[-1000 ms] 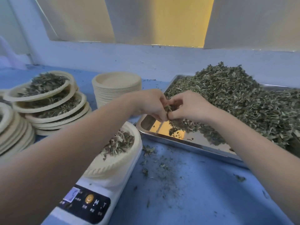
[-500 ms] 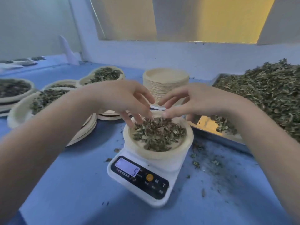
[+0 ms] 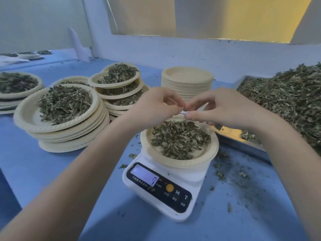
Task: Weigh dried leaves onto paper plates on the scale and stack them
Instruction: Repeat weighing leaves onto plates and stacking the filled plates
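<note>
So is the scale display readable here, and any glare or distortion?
Head view: the scale display is too blurred to read with certainty; warm glare reflects off the metal tray; wide-angle distortion stretches both forearms at the frame edges; the leaves on the paper plate look reasonably sharp.

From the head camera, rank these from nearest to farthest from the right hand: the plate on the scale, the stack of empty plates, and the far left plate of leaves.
From the right hand:
1. Plate on the scale, directly below the hand.
2. Stack of empty plates, just behind it, slightly left.
3. Far left plate of leaves, across the table at the left edge.
</note>
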Demonstrator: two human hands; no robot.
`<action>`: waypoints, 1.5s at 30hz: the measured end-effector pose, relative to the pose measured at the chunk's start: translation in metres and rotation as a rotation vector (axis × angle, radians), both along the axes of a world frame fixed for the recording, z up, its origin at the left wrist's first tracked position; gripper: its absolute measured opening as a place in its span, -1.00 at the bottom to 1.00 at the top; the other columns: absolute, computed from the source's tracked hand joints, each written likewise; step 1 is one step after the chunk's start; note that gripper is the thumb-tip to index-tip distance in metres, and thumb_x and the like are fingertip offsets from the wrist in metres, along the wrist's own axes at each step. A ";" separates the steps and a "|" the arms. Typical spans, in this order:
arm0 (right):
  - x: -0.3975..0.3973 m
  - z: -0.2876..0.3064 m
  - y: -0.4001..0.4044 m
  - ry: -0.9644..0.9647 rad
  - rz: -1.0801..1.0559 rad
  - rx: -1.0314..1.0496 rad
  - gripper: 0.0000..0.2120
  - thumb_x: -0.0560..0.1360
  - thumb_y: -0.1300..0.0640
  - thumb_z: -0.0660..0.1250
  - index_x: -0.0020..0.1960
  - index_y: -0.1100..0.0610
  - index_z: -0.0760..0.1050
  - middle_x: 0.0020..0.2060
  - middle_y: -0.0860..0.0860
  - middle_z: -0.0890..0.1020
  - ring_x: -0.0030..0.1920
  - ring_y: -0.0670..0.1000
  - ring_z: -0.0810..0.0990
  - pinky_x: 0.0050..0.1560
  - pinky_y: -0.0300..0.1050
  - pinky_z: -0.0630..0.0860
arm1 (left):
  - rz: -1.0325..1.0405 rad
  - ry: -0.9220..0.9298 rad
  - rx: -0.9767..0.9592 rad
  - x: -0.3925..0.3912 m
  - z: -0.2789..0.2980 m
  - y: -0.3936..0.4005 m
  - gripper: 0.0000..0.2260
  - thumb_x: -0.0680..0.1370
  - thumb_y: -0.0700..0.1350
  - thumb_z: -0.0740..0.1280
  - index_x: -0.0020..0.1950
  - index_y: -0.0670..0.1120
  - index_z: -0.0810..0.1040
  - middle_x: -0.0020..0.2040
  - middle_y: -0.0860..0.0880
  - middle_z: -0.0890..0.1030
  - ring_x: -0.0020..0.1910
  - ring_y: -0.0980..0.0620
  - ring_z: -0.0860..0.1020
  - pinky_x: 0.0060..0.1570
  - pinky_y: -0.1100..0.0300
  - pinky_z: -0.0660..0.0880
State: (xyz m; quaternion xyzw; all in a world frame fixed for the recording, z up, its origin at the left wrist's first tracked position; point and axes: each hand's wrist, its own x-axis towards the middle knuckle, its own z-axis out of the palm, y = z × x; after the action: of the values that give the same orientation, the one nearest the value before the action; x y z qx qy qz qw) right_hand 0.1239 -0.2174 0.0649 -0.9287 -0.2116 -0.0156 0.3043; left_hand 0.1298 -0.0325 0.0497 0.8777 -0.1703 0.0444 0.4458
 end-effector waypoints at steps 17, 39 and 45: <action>0.001 -0.009 -0.022 0.370 0.182 -0.484 0.30 -0.07 -0.32 0.54 0.48 -0.32 -0.15 0.45 -0.35 0.02 0.42 -0.28 0.02 0.43 -0.21 0.02 | 0.138 0.091 0.107 -0.003 -0.028 0.021 -0.56 0.59 0.03 0.21 0.46 -0.01 0.28 0.37 0.02 0.40 0.30 0.07 0.38 0.18 0.21 0.29; 0.066 0.050 0.085 -0.031 0.026 0.201 -0.39 0.25 0.19 0.58 0.25 -0.02 0.52 -0.21 -0.14 0.70 -0.23 -0.27 0.64 -0.06 -0.40 0.43 | 0.593 0.032 -0.222 0.020 0.053 0.147 -0.66 0.55 -0.30 0.20 0.32 -0.13 0.44 0.19 -0.09 0.54 0.02 -0.09 0.55 0.16 0.00 0.46; 0.110 0.071 0.169 -0.093 0.026 0.247 -0.56 0.32 0.38 0.42 0.16 0.08 0.57 -0.25 -0.01 0.71 -0.28 -0.16 0.64 -0.27 -0.49 0.46 | 0.686 0.022 -0.412 0.036 0.075 0.214 -0.64 0.50 -0.31 0.29 0.29 -0.14 0.47 0.03 -0.17 0.57 -0.08 -0.07 0.52 0.15 0.02 0.45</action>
State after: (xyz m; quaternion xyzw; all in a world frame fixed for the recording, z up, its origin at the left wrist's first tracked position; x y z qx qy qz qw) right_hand 0.2336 -0.0485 0.1361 -0.8796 -0.2339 -0.0807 0.4063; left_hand 0.1658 0.1814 0.1249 0.7761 0.1498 0.2146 0.5737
